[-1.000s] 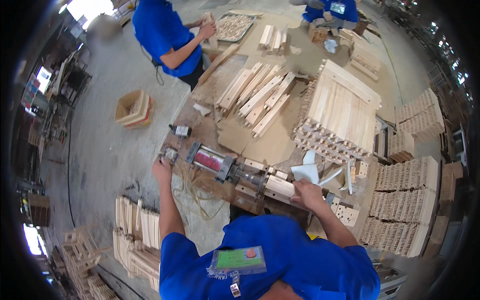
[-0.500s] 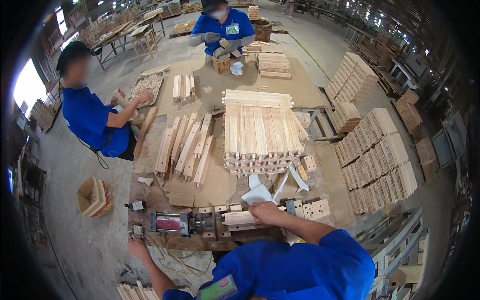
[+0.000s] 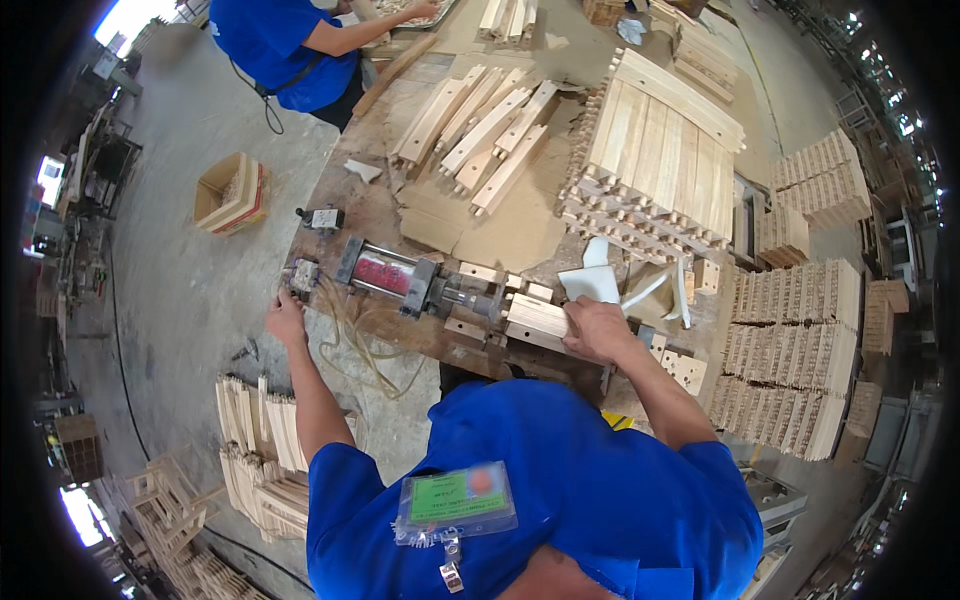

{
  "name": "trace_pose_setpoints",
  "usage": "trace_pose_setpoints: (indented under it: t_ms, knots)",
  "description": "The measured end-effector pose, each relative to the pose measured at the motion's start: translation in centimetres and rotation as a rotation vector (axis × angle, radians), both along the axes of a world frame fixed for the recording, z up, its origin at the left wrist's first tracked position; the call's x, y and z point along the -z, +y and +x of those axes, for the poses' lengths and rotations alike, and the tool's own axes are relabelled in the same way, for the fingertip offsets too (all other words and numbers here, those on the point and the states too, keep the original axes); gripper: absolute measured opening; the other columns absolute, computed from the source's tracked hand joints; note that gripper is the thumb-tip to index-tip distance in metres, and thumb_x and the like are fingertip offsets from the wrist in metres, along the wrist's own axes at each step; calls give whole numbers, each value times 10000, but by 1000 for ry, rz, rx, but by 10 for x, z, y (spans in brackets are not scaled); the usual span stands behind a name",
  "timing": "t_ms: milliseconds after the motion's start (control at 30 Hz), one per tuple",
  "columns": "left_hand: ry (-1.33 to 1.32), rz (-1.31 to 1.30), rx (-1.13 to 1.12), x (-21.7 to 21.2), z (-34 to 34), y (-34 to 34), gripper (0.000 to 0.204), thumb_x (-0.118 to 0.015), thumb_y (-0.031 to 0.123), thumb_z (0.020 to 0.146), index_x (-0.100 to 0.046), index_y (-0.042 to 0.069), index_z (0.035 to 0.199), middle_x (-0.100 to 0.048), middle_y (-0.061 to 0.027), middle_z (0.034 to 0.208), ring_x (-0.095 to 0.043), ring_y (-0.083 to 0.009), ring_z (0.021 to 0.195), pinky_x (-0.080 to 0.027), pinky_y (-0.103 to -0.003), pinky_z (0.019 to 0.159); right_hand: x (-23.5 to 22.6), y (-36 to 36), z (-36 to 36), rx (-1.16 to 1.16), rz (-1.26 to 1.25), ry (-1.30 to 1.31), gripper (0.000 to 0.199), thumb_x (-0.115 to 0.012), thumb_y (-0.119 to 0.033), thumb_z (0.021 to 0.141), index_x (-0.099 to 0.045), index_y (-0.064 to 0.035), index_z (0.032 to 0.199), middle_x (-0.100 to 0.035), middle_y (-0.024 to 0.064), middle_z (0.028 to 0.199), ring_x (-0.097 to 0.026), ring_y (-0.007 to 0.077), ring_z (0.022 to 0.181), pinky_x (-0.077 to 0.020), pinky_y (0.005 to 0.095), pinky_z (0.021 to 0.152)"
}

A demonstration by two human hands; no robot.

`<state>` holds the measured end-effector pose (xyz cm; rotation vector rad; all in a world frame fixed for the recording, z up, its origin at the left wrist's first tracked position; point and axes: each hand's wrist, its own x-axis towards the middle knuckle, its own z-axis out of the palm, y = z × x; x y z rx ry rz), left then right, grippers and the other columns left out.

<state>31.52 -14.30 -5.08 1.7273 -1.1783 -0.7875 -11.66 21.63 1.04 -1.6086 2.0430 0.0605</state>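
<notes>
My right hand [image 3: 597,330] is closed over the right end of a pale wooden rail [image 3: 540,318], which lies in a jig at the table's near edge. A pneumatic cylinder [image 3: 385,275] with a reddish barrel points along the jig from the left, its rod end by the rail. At the table's left corner, my left hand [image 3: 287,318] has its fingers closed at a small metal hand valve [image 3: 302,275] with hoses; the fingertips are partly hidden. Just beyond my right hand lies a white sheet of foam or paper [image 3: 590,284].
Dowelled rails form a big stack [image 3: 660,150] beyond the jig, with loose rails [image 3: 480,130] left of it. Drilled blocks [image 3: 683,370] lie right of my hand. A carton [image 3: 232,195] stands on the floor at left. A co-worker [image 3: 285,50] works at the far left.
The view has swung down and to the left, so the table appears tilted and my torso shows more. Both hands keep their places at the valve and the rail.
</notes>
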Motion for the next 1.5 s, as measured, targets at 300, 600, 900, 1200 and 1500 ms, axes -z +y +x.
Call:
trace_pose_setpoints:
  t_ms: [300,600,900,1200,1500]
  knots:
    - [-581,-348,-71,-16,-16,38,362,-684,264,1004,-712,-33,1209,-749,-155,926,-716,-228,802,-574,-378,743,-44,8,-12,152,-505,-223,565,-836,-260,785,-661,-28,1269,-697,181,1178,-711,377,1049,-582,451,905]
    - [260,-550,1004,-130,-233,176,349,-776,84,916,-702,-13,1243,-719,-185,1219,-711,-295,1081,-556,-371,922,-84,-38,0,137,-1039,-248,605,-883,-185,746,-673,-12,1287,-717,195,1179,-728,356,1055,-589,407,905]
    - [276,-559,1234,-158,-254,201,535,-821,144,895,-623,-22,1364,-662,-251,1308,-682,-407,1168,-561,-428,968,-78,-38,3,117,-1134,-220,673,-908,-154,711,-655,10,1313,-706,224,1218,-724,378,1078,-593,413,913]
    - [201,-556,1152,-158,-250,202,435,-784,110,922,-656,-8,1321,-708,-190,1214,-716,-337,1094,-564,-399,929,-75,-44,7,164,-1053,-382,623,-902,-168,779,-652,1,1325,-718,186,1204,-743,312,1028,-612,388,876]
    - [785,430,1008,-134,-285,134,349,-604,280,1044,-615,7,1261,-699,-76,999,-692,-137,792,-593,-300,651,-72,-122,1,834,-162,-1608,439,-802,-421,912,-708,-23,1071,-766,93,907,-769,172,747,-662,323,689]
